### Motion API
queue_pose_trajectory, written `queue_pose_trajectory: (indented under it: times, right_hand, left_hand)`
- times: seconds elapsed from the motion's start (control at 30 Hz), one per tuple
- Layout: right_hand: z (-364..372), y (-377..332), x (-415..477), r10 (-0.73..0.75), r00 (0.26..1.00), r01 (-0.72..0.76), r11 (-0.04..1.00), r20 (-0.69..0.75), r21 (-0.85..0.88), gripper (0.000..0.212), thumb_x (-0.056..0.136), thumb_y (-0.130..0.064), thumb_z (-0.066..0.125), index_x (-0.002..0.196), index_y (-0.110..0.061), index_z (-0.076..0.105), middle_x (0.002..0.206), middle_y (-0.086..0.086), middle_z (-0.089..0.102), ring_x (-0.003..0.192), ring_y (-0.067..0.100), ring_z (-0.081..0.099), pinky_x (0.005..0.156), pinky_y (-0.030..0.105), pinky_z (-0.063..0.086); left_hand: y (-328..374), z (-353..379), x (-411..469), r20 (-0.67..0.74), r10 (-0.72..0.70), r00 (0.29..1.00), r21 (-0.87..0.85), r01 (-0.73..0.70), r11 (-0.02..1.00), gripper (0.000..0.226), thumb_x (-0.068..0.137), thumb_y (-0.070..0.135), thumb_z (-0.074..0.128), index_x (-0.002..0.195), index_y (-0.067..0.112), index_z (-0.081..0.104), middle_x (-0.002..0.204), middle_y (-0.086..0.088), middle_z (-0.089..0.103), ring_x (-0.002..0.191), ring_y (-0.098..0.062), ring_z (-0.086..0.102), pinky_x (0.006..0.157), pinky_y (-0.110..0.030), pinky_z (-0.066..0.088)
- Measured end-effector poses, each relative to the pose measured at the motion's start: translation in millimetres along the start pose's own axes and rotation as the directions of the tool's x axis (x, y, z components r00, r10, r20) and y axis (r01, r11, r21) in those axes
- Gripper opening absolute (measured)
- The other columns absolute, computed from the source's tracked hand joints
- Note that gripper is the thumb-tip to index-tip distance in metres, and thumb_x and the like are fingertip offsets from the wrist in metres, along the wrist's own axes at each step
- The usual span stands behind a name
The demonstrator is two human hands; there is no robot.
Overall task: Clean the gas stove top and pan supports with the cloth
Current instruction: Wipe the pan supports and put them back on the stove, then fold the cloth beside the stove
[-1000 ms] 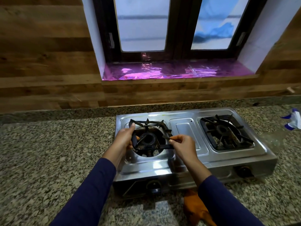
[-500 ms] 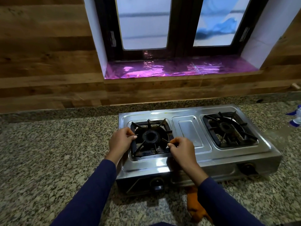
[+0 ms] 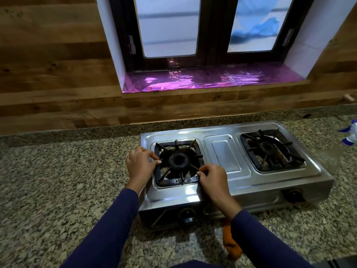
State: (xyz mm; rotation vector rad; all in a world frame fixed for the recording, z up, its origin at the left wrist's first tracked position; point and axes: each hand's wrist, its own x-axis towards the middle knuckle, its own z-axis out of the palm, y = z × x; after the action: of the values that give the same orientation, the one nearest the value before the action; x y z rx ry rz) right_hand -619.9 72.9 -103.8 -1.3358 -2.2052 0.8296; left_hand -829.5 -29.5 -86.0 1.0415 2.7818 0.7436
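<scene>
Head view, the only one: both hands work at the left burner of the gas stove top (image 3: 226, 157), which stands on the speckled desk (image 3: 58, 180). The left grip (image 3: 142, 164) pinches a side prong of the left pan support (image 3: 177, 181) between thumb and curled fingers. The right grip (image 3: 212, 179) pinches a prong at the near right corner in the same way. That support lies flat in its recess around the black burner (image 3: 179, 160). The right pan support (image 3: 249, 151) sits in its own recess, untouched. The orange cloth (image 3: 230, 242) lies on the desk just in front of the stove, partly hidden by the right sleeve, in neither hand.

The step in hand looks like handling the left support, seating or shifting it, rather than wiping. The next move probably calls for letting go of the prongs and reaching down for the cloth.
</scene>
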Motion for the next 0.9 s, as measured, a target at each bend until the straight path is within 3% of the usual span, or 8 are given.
queue_pose_trajectory:
  times: [0.2,0.33,0.5,0.6,0.7,0.83,0.9]
  right_hand:
    - [3.1,5.0,-1.4,-0.078,0.996,0.077,0.997,-0.041,-0.022,0.008,0.084,-0.011,0.070,0.080,-0.011,0.076,0.076,0.005,0.073,0.074,0.020,0.064,0.065,0.030,0.050]
    - [2.4,13.5,-2.2,-0.136,0.991,0.135,0.990,-0.009,-0.031,0.006,0.087,-0.016,0.070,0.087,-0.013,0.074,0.085,0.002,0.072,0.087,0.022,0.060,0.071,0.026,0.039]
    - [-24.7,27.3,-27.3,-0.165,0.976,0.184,0.974,-0.140,0.135,0.012,0.091,-0.017,0.067,0.102,-0.017,0.072,0.098,-0.006,0.068,0.094,0.011,0.057,0.076,0.027,0.049]
    - [-46.8,45.6,-56.6,-0.107,0.958,0.167,0.963,-0.266,0.213,0.009,0.093,-0.014,0.066,0.097,-0.018,0.071,0.090,-0.009,0.067,0.083,0.004,0.061,0.069,0.019,0.049]
    - [-60.4,77.0,-91.9,-0.029,0.961,0.089,0.973,-0.276,0.211,0.008,0.093,-0.016,0.065,0.089,-0.022,0.067,0.081,-0.010,0.066,0.076,0.006,0.062,0.067,0.021,0.050]
    - [-60.3,128.3,-126.5,0.151,0.982,-0.144,0.987,-0.114,0.068,0.009,0.082,-0.023,0.066,0.089,-0.028,0.066,0.085,-0.011,0.065,0.082,0.009,0.061,0.072,0.036,0.054]
    - [-61.2,144.7,-138.6,0.158,0.985,-0.154,0.987,0.075,-0.049,0.029,0.074,-0.030,0.063,0.103,-0.032,0.065,0.101,-0.009,0.063,0.099,0.013,0.057,0.085,0.036,0.051]
  left_hand:
    - [-4.9,6.9,-8.3,-0.041,0.033,0.999,-0.007,-0.033,0.999,0.010,0.080,0.038,0.077,0.085,0.030,0.072,0.107,0.006,0.056,0.110,-0.022,0.046,0.085,-0.035,0.031]
    - [-4.1,7.6,-16.9,-0.038,0.068,0.997,0.025,-0.067,0.997,0.020,0.085,0.041,0.071,0.099,0.026,0.073,0.117,0.003,0.060,0.116,-0.023,0.046,0.091,-0.040,0.036]
    - [23.3,12.3,-55.7,-0.053,0.275,0.960,-0.085,-0.279,0.957,0.041,0.090,0.041,0.063,0.126,0.020,0.061,0.128,0.001,0.059,0.125,-0.020,0.047,0.100,-0.041,0.042]
    - [51.9,26.4,-86.7,-0.009,0.471,0.882,-0.170,-0.466,0.868,0.041,0.091,0.039,0.063,0.128,0.021,0.060,0.132,0.002,0.058,0.130,-0.019,0.046,0.104,-0.043,0.042]
    - [75.4,48.7,-117.7,0.033,0.646,0.763,-0.210,-0.626,0.751,0.039,0.090,0.037,0.061,0.125,0.019,0.063,0.130,0.000,0.061,0.130,-0.021,0.048,0.104,-0.041,0.042]
    - [92.2,78.3,-161.9,0.113,0.800,0.589,-0.316,-0.742,0.591,0.038,0.089,0.032,0.062,0.124,0.018,0.065,0.129,-0.003,0.063,0.129,-0.023,0.051,0.108,-0.039,0.040]
    - [95.2,91.2,-183.3,0.144,0.853,0.502,-0.368,-0.773,0.517,0.035,0.086,0.031,0.062,0.117,0.018,0.068,0.123,-0.002,0.066,0.121,-0.019,0.055,0.105,-0.035,0.043]
